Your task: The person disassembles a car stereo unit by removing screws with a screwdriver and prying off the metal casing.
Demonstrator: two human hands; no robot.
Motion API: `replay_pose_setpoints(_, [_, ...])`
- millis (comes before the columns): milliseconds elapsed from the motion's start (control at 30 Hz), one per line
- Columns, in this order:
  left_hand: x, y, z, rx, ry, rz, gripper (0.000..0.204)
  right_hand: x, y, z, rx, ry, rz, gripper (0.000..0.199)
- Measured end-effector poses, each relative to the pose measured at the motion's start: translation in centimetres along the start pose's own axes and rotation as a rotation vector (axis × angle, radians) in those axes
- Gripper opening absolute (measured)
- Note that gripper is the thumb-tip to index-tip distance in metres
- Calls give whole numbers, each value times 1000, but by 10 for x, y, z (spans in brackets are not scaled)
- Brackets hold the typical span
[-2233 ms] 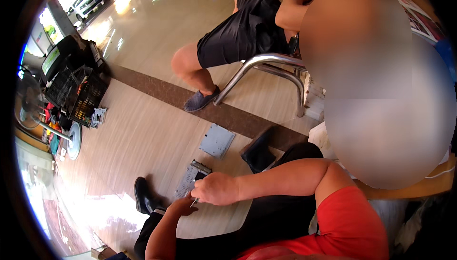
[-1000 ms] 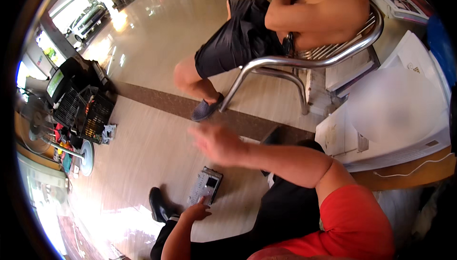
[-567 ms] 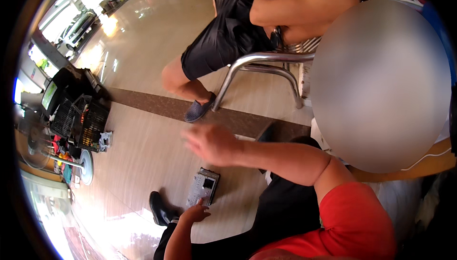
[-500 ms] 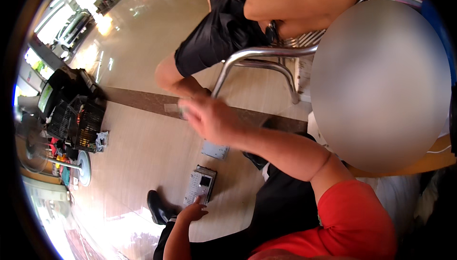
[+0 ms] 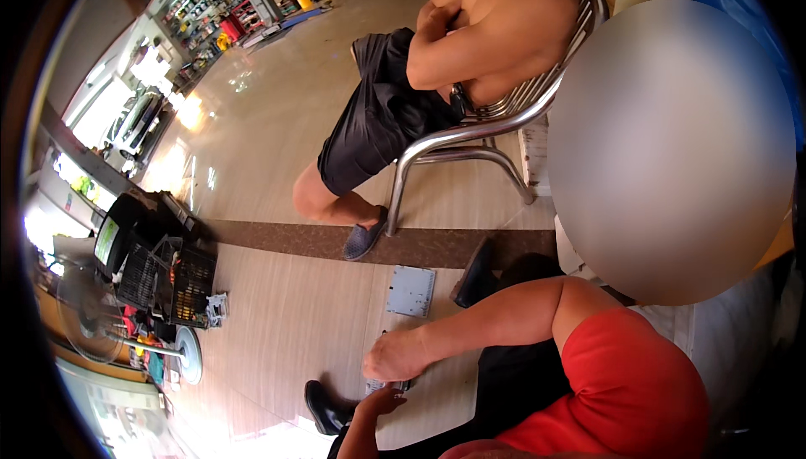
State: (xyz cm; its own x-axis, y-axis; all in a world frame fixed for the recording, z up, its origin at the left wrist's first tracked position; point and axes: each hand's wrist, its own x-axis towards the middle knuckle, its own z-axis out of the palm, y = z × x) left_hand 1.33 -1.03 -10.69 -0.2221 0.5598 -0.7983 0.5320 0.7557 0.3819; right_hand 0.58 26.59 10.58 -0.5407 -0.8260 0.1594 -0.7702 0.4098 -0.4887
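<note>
A grey metal box-shaped unit [image 5: 374, 386], perhaps a car stereo, lies on the floor between my feet, mostly covered by my hands. My right hand [image 5: 396, 356] is lowered over its top with the fingers curled closed; whatever they hold is hidden beneath the hand. At the near end of the unit, my left hand [image 5: 379, 402] has its fingers bent against it, gripping that edge. Just beyond lies a flat grey metal plate [image 5: 410, 291], apart from both hands.
Ahead, a person with folded arms sits on a metal chair [image 5: 470, 133], one shoe [image 5: 366, 241] near the plate. To the left stand a black crate [image 5: 191, 287] and a fan with a round base [image 5: 190, 355]. My black shoe [image 5: 326, 409] is beside the unit.
My right hand has come down from above the plate onto the metal unit. My left hand stays at the unit's near end. The whole view has shifted, showing more of the far room.
</note>
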Motion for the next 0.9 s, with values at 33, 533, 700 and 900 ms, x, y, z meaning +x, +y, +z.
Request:
replay_pose_setpoints(33, [0,1,-1,4,-5,14,43,3,-1,1,0,-21,-14,17])
replay_pose_setpoints(533, [-1,5,4,-29,29,7,42,17,13,3,-105,-60,-48,14])
replay_pose_setpoints(700, [-7,15,-5,-7,67,2,42,19,15,5,-75,-22,-18,14])
replay_pose_setpoints(900, [-1,3,2,95,51,90,43,20,16,8,-58,-35,3,19])
